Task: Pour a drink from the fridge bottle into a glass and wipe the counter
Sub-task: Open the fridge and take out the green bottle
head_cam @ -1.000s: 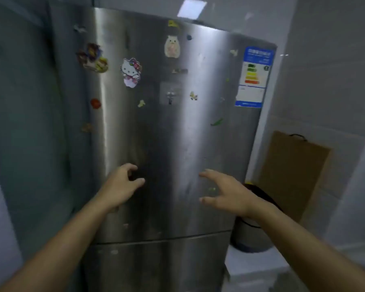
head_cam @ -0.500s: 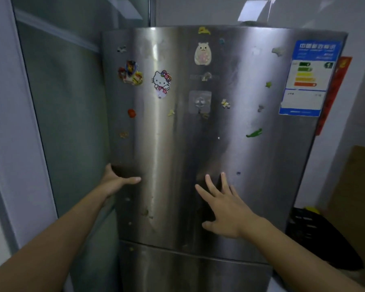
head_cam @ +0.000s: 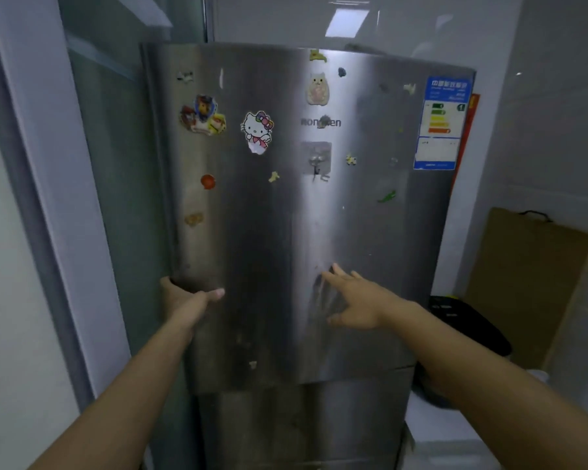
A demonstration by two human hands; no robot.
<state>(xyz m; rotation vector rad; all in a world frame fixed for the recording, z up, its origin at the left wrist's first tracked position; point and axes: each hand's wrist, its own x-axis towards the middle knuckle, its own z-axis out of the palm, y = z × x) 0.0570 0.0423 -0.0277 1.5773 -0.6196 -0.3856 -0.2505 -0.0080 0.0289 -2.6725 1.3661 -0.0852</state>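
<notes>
A tall steel fridge stands in front of me; its upper door (head_cam: 286, 232) carries several magnets and stickers and an energy label at top right. My left hand (head_cam: 187, 296) grips the left edge of that door, fingers hooked behind it and thumb across the front. My right hand (head_cam: 353, 300) lies with spread straight fingers against the door's front, lower middle. The door looks swung slightly away from the lower door (head_cam: 302, 429). No bottle or glass is in view.
A glass partition in a pale frame (head_cam: 92, 198) stands close on the left. To the right of the fridge a black appliance (head_cam: 465, 323) sits on a white counter (head_cam: 455, 446), with a brown board (head_cam: 523, 283) leaning on the tiled wall.
My left hand went from hovering before the door to hooking round its left edge. My right hand moved onto the door's front. The door's left edge now stands out a little.
</notes>
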